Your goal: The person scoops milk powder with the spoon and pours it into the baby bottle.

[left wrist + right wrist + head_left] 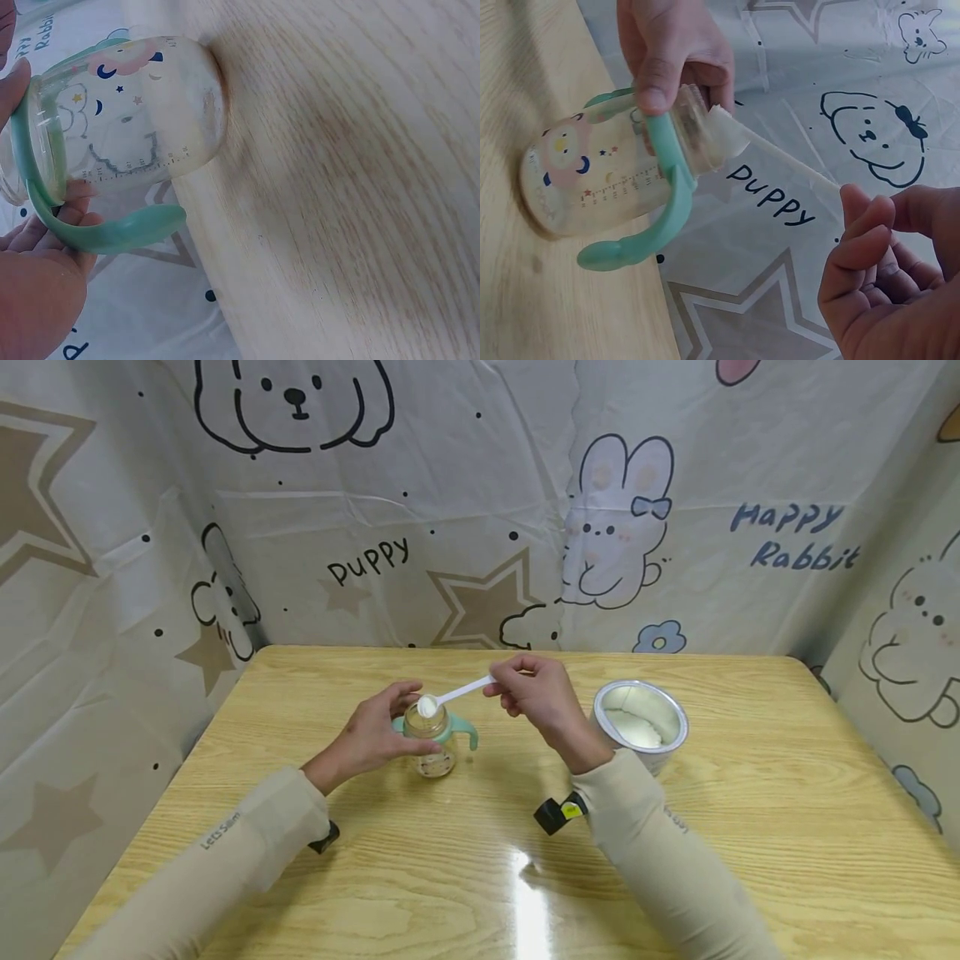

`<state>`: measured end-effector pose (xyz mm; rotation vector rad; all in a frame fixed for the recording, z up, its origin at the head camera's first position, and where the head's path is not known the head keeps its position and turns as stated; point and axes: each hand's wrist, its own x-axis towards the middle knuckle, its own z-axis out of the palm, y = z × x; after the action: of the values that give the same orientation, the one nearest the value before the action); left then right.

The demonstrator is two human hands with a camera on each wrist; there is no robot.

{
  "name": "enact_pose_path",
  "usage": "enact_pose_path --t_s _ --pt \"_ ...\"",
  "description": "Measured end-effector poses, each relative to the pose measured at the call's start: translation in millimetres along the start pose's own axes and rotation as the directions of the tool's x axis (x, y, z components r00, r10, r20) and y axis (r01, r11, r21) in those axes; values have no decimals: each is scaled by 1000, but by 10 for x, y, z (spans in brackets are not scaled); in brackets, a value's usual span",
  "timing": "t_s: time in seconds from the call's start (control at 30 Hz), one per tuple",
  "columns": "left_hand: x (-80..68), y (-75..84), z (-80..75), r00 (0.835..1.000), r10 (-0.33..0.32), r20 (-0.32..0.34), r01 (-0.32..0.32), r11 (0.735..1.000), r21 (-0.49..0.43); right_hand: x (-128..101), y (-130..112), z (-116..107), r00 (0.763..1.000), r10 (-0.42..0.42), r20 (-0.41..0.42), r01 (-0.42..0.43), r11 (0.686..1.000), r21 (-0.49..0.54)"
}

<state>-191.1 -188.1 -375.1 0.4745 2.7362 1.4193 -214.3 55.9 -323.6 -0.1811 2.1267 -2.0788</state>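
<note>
Here the wooden table is carrying everything, and the places below are given relative to the baby bottle standing upright near its middle. To the right of the bottle, well apart from it, an open powder tin is sitting with pale powder showing low inside. The left hand is wrapping round the bottle's neck from the left, thumb and fingers curled on the clear glass just above the green handle ring, steadying it. The right hand is hanging to the right of and slightly above the bottle, its fingers pinching together on the far end of a white scoop, whose bowl is resting right over the bottle's open mouth. The mouth is looking narrow against the bowl, so a quick tilt may be sending powder down the outside onto the table; and since the pinch is sitting at the very tip of the handle, the scoop could be twisting or slipping loose.
</note>
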Motion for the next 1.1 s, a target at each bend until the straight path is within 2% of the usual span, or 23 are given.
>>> enact_pose_path --t_s 0.37,0.63,0.87,1.1 --pt "4 8 -1 1000 -10 8 10 1000 11 -25 72 3 998 -37 58 43 993 -110" --pt "4 1 -5 1000 -16 17 16 1000 27 -62 64 14 992 -58 114 85 963 -257" --pt "10 12 -7 999 -41 21 41 999 25 -61 65 5 990 -78 121 110 952 -285" --pt "14 26 -17 999 -41 26 40 999 33 -56 85 -10 990 -72 125 108 943 -314"
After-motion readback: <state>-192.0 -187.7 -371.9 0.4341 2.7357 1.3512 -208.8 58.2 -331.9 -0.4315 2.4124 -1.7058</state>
